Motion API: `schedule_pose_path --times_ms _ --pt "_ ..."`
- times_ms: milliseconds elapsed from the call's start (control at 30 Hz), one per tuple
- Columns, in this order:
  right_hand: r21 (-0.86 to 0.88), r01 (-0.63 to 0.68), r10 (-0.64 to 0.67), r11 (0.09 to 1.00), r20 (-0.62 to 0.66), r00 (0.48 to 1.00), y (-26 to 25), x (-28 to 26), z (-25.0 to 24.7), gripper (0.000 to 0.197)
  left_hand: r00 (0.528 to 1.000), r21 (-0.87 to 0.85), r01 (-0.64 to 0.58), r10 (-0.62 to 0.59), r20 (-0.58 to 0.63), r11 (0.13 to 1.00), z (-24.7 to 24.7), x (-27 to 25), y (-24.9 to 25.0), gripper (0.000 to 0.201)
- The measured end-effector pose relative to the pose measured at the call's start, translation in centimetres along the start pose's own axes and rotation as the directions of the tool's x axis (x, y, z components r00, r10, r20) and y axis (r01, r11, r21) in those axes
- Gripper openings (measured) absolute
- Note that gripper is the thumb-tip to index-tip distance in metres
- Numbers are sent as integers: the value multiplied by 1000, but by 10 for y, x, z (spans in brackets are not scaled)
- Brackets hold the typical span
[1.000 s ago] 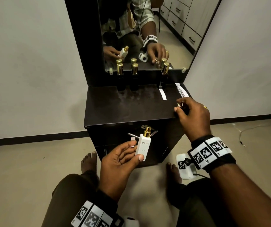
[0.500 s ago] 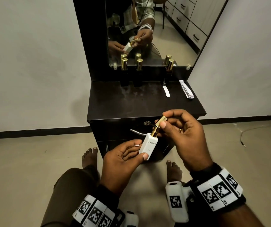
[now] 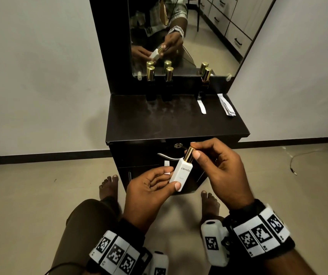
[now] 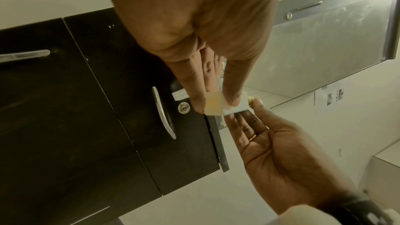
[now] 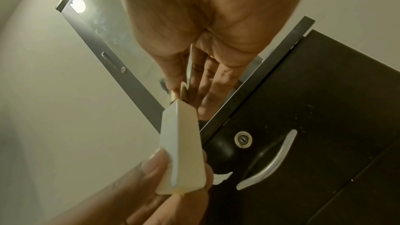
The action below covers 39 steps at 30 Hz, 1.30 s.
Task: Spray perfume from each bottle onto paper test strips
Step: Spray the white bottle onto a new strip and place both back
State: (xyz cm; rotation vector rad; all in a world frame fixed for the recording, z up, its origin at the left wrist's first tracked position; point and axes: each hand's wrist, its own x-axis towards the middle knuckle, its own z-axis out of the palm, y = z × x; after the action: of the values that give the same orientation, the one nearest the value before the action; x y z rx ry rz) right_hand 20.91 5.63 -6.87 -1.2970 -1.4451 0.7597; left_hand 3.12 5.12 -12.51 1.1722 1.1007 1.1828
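The left hand (image 3: 149, 187) grips a white bottle (image 3: 181, 173) by its lower body, thumb on the front, fingers curled behind it. The right hand (image 3: 224, 171) pinches the bottle's gold cap (image 3: 189, 154) between thumb and fingertips. The bottle tilts, cap toward the right fingers. Beyond the fingers, three dark bottles (image 3: 151, 84) and paper strips (image 3: 226, 105) stand on the dresser (image 3: 169, 124).

Right hand (image 3: 221, 169) from the dresser's edge to the white bottle's (image 3: 181, 173) gold cap (image 3: 189, 154).
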Motion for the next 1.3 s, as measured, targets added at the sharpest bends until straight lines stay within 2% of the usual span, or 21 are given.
schedule_pose_path --times_ms 167,267,333,467,567,633,733,800,867,967,1133,1233,1300 --pt "10 -28 28 1000 23 999 4 -8 3 23 1000 5 -4 4 2 1000 -2 -1 -2 40" --pt "97 -72 63 993 97 993 6 -14 8 42 1000 -15 -24 24 2 1000 -2 0 -1 40" --pt "111 -78 66 991 100 993 8 -18 12 53 998 3 -47 47 31 999 -2 0 1 39" --pt "215 -61 78 975 -75 994 13 -24 12 57 988 44 -149 147 39 988 -1 0 8 22" --pt "302 -96 167 948 -221 961 27 -29 10 57 981 6 -192 192 0 981 4 10 24 17" --pt "322 -137 228 937 -265 937 38 -33 9 57 962 1 -273 273 1 962 12 23 44 15" --pt "324 -202 290 924 -252 923 48 -37 7 57 920 1 -392 392 26 920 28 49 70 16" --pt "324 -230 308 918 -215 927 50 -37 4 57 938 -27 -346 346 1 938 40 70 72 16" --pt "306 -246 312 920 -190 931 51 -37 3 57 982 -77 -187 183 -47 979 50 86 66 15" --pt "308 -240 306 921 -188 933 54 -36 1 56 998 -137 -10 1 -69 990 62 103 55 21" --pt "310 -233 297 922 -178 938 56 -33 2 55 983 -136 56 -78 -167 989 63 121 51 47" --pt "285 -227 285 931 -180 942 53 -31 1 56 982 -143 102 -123 -146 984 64 119 62 57" --pt "276 -223 277 935 -176 944 49 -30 0 56 987 -125 104 -118 -108 987 60 109 68 53"
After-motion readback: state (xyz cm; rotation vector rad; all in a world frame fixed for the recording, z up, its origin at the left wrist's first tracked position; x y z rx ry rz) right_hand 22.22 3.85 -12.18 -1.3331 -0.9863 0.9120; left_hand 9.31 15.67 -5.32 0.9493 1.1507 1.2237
